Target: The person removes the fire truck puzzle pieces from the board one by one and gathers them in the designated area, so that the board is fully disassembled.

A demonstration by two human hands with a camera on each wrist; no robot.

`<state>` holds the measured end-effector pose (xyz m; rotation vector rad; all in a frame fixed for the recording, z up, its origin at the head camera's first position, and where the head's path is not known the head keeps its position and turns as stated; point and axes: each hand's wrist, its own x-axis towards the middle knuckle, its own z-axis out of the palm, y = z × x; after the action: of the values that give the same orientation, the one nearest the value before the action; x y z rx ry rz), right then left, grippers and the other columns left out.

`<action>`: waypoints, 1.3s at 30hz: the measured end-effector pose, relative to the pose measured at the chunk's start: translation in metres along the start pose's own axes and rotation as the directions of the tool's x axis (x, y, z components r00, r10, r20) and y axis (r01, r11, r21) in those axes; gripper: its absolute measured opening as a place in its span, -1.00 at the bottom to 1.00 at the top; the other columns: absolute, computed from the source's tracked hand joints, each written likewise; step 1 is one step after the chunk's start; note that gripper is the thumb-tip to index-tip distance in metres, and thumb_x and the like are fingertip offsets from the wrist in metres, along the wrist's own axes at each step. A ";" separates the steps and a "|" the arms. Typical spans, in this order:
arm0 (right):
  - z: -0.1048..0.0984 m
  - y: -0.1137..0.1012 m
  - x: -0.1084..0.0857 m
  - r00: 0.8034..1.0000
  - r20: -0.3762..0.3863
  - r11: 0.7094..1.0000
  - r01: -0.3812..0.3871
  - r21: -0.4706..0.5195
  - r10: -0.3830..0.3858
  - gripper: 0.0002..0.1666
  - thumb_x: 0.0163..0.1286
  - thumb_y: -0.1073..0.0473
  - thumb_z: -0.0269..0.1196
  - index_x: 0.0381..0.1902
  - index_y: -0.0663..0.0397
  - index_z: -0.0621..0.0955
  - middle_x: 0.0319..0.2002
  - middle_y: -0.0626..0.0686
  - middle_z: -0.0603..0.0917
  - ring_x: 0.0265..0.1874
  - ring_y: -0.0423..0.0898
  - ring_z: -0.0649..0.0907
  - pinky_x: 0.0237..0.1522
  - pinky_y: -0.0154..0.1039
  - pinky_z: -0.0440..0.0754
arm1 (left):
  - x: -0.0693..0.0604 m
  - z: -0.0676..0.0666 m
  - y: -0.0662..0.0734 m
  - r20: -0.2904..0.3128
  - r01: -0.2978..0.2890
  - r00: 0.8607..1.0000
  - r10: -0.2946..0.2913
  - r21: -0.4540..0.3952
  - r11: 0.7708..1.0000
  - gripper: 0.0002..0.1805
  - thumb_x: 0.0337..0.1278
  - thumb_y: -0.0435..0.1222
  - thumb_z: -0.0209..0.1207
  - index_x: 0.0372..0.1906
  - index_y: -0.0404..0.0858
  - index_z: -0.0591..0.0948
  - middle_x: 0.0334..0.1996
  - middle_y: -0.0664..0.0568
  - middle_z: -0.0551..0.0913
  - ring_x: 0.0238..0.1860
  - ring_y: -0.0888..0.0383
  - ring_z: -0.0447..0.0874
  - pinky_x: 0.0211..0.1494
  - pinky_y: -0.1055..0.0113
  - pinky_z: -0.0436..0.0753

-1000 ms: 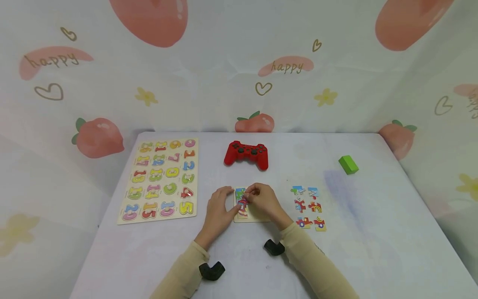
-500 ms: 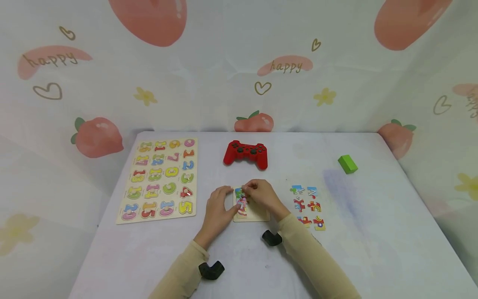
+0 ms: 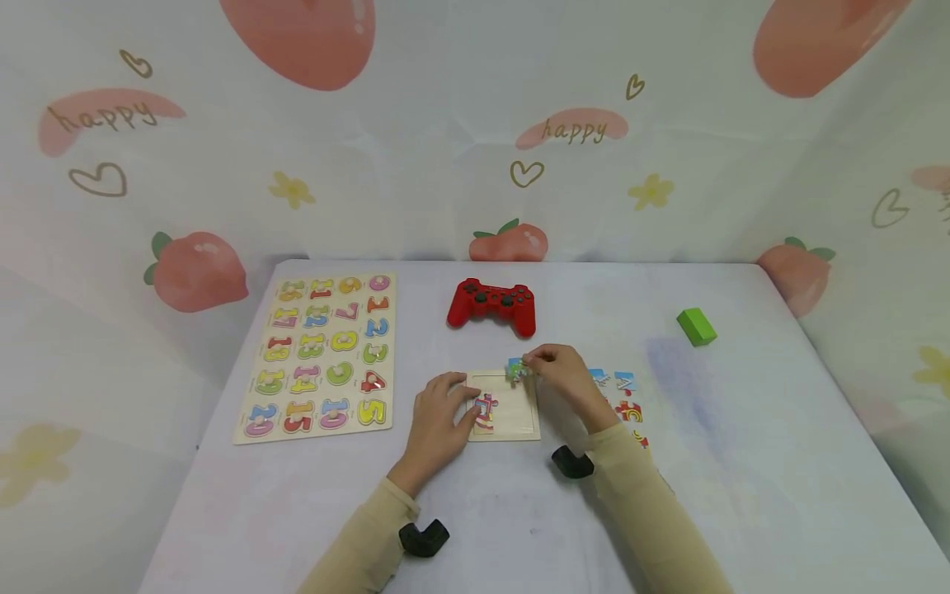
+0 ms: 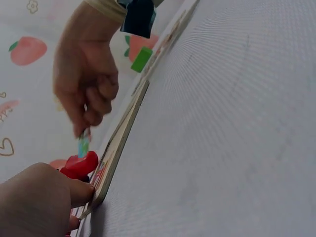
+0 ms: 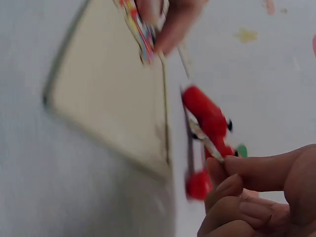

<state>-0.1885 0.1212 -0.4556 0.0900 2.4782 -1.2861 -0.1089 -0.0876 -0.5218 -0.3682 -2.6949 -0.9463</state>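
Note:
Between thumb and fingertips, my right hand (image 3: 566, 381) pinches a blue and green puzzle piece (image 3: 516, 371), raised above the upper right part of the small wooden puzzle board (image 3: 515, 425). In the right wrist view this piece (image 5: 207, 143) appears edge-on. My left hand (image 3: 439, 422) rests at the board's left side, its fingers and thumb touching the board and a pink and red puzzle piece (image 3: 484, 415) lying in the tray. That piece is partly covered by the fingers. Several loose puzzle pieces (image 3: 627, 411) lie right of the board, partly hidden behind my right forearm.
A large number board (image 3: 315, 359) lies on the left. Behind the puzzle board is a red game controller (image 3: 491, 305). A green block (image 3: 696, 327) sits at the back right. Patterned cloth (image 3: 416, 148) hangs behind the table (image 3: 482, 511).
My right hand has lifted the blue and green piece from the board's upper left and carried it right. My left hand stays at the board's left side.

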 end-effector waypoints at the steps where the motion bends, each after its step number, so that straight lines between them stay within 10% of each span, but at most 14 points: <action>1: -0.007 0.003 0.000 1.000 -0.004 1.000 -0.002 -0.012 0.001 -0.72 0.40 0.10 0.16 -0.15 0.19 0.68 -0.13 0.11 0.67 -0.19 -0.04 0.52 -0.21 -0.22 0.48 | 0.000 -0.001 0.000 0.007 0.001 1.000 -0.001 0.005 1.000 -0.76 0.15 -0.20 0.24 -0.06 -0.11 0.67 0.14 -0.05 0.52 0.25 -0.05 0.38 0.12 -0.05 0.40; 12: -0.057 0.031 -0.002 0.999 0.052 0.983 0.006 -0.184 0.004 -0.67 0.42 0.08 0.11 -0.09 0.17 0.66 -0.06 0.16 0.65 -0.34 -0.06 0.47 -0.39 -0.27 0.42 | -0.001 -0.002 -0.001 0.062 0.017 0.998 -0.020 0.052 0.998 -0.75 0.21 -0.18 0.18 -0.02 0.09 0.67 0.16 0.00 0.49 0.27 0.01 0.33 0.12 0.04 0.38; 39: -0.043 0.038 -0.004 0.993 0.044 0.904 0.122 -0.409 -0.114 -0.65 0.25 0.27 0.27 0.02 0.05 0.58 -0.49 0.05 0.55 -0.60 -0.09 0.48 -0.57 -0.27 0.41 | -0.002 0.003 -0.003 0.064 0.011 0.998 -0.016 0.077 0.997 -0.75 0.23 -0.16 0.16 -0.01 0.10 0.66 0.18 0.00 0.48 0.27 0.03 0.32 0.13 0.04 0.37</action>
<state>-0.1882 0.1784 -0.4612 -0.1793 2.7136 -0.7709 -0.1082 -0.0882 -0.5263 -0.3716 -2.7857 -0.8451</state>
